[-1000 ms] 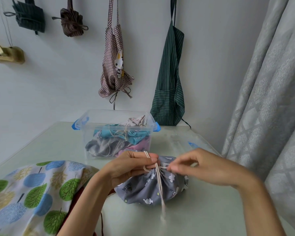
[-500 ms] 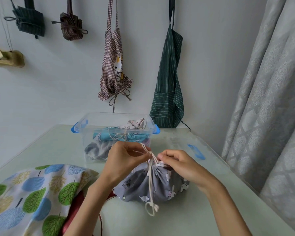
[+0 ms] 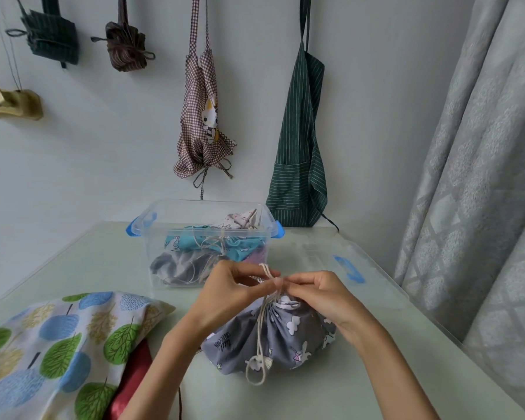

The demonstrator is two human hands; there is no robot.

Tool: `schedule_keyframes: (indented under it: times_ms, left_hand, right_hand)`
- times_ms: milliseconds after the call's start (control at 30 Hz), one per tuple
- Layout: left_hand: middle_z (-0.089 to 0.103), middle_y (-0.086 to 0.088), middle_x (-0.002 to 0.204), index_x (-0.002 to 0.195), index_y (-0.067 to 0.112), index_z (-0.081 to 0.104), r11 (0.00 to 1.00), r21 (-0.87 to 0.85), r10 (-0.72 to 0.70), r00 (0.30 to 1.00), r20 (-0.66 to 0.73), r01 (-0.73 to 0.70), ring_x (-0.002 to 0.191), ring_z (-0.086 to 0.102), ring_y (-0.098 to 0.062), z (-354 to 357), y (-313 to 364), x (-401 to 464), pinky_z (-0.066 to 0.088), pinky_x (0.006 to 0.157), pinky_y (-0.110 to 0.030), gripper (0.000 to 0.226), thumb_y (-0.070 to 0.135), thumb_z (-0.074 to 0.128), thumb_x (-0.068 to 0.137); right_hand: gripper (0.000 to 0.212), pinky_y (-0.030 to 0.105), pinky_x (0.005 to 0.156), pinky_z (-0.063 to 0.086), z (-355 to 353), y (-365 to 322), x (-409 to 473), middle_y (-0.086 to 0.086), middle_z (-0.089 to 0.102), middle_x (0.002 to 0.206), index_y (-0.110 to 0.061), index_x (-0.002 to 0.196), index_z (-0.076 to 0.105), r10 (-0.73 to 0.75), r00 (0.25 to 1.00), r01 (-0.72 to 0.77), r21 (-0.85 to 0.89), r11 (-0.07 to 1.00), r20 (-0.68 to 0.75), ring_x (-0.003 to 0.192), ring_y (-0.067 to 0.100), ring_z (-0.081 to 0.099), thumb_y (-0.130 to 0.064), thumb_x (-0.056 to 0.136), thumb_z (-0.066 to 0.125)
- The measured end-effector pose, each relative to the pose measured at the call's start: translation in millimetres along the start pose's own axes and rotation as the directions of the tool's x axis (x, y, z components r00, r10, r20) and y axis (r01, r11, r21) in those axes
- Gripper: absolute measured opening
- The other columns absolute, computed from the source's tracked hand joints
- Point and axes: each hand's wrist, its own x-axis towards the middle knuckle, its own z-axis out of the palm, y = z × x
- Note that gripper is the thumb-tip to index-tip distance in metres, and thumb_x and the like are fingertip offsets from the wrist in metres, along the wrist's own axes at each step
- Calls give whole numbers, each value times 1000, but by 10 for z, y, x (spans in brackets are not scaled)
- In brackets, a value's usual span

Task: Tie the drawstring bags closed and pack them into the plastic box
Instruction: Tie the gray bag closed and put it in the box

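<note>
Both forearms behind the left grip (image 3: 225,294) and the right grip (image 3: 322,295) are bare: no sleeves, watch, rings or gloves show.

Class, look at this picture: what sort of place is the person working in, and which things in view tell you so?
Probably a room in a home, perhaps a sewing or craft corner. Aprons, such as the green striped apron, hang on the wall, a patterned curtain hangs on the right, and a plastic box of fabric bags stands on the table.

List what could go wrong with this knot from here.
Both hands, left and right, pinch the cord right above the grey bag's gathered mouth; a slip could let it loosen. The cord's loose end hangs down the bag and might snag when it is lifted into the box.
</note>
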Motion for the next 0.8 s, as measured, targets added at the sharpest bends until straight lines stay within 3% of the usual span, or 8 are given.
schedule_keyframes:
  times_ms: [100, 233, 367, 533, 600, 667, 733, 800]
  left_hand:
    - [76, -2, 81, 88, 12, 77, 1000, 7, 17, 999, -45, -16, 77, 68, -7, 31, -37, 19, 53, 79, -26, 17, 24, 66, 85]
    - [76, -2, 80, 79, 5, 70, 1000, 21, -19, 996, -90, 21, 80, 72, -13, 80, -34, 55, 55, 88, -40, 24, 25, 60, 90]
    - [76, 6, 84, 81, 10, 62, 996, 84, -9, 998, -69, 15, 87, 71, -10, 93, -53, 72, 51, 90, -47, 32, 38, 54, 92]
    - [74, 2, 85, 84, 13, 58, 984, 175, -13, 999, -35, 19, 86, 70, -20, 157, -52, 56, 51, 84, -50, 31, 43, 51, 91]
    - [73, 0, 83, 85, 15, 57, 986, 167, 0, 999, -41, 6, 83, 69, -21, 208, -49, 51, 52, 83, -50, 38, 52, 49, 86]
    - [71, -3, 82, 85, 16, 54, 992, 130, 8, 998, -62, 0, 84, 67, -26, 207, -45, 52, 51, 83, -51, 46, 61, 45, 81]
    - [70, -7, 83, 84, 17, 51, 998, 59, -13, 998, -65, 16, 83, 66, -28, 174, -42, 63, 49, 86, -54, 49, 65, 45, 78]
    - [68, -16, 86, 84, 14, 52, 999, -24, -43, 998, -44, 42, 81, 63, -22, 149, -17, 64, 46, 91, -55, 43, 57, 50, 83]
  right_hand:
    - [6, 18, 61, 52, 53, -27, -14, -5, 73, 73, -23, 78, 73, -132, 970, 104, -141, 984, -205, 67, 5, 68, -19, 81, 70]
    - [8, 24, 55, 45, 62, -47, -41, -10, 63, 68, -26, 71, 67, -463, 788, 75, -685, 725, -405, 64, 10, 59, -32, 74, 71]
    - [7, 25, 58, 33, 55, 35, 16, -12, 55, 82, -25, 75, 61, -504, 734, 19, -728, 686, -456, 76, 10, 48, -28, 80, 64]
    - [10, 27, 67, 41, 0, 177, 105, -9, 64, 88, -26, 81, 62, -324, 719, 60, -410, 910, -615, 74, 12, 56, -20, 88, 57]
    - [13, 28, 65, 47, -2, 88, 129, 1, 70, 85, -22, 80, 62, -83, 809, 182, 114, 977, -582, 71, 16, 58, -14, 90, 57]
    - [12, 21, 53, 47, -31, -19, 101, 0, 70, 72, -18, 80, 64, 139, 936, 94, 608, 788, -324, 61, 13, 56, -15, 90, 59]
    - [11, 15, 42, 40, -90, -42, 68, -4, 63, 63, -17, 79, 67, 164, 962, 27, 672, 740, -219, 53, 7, 50, -15, 88, 62]
    - [10, 12, 40, 34, -150, 14, 87, -5, 59, 61, -16, 83, 70, 107, 956, 81, 595, 800, -274, 51, 5, 45, -10, 87, 63]
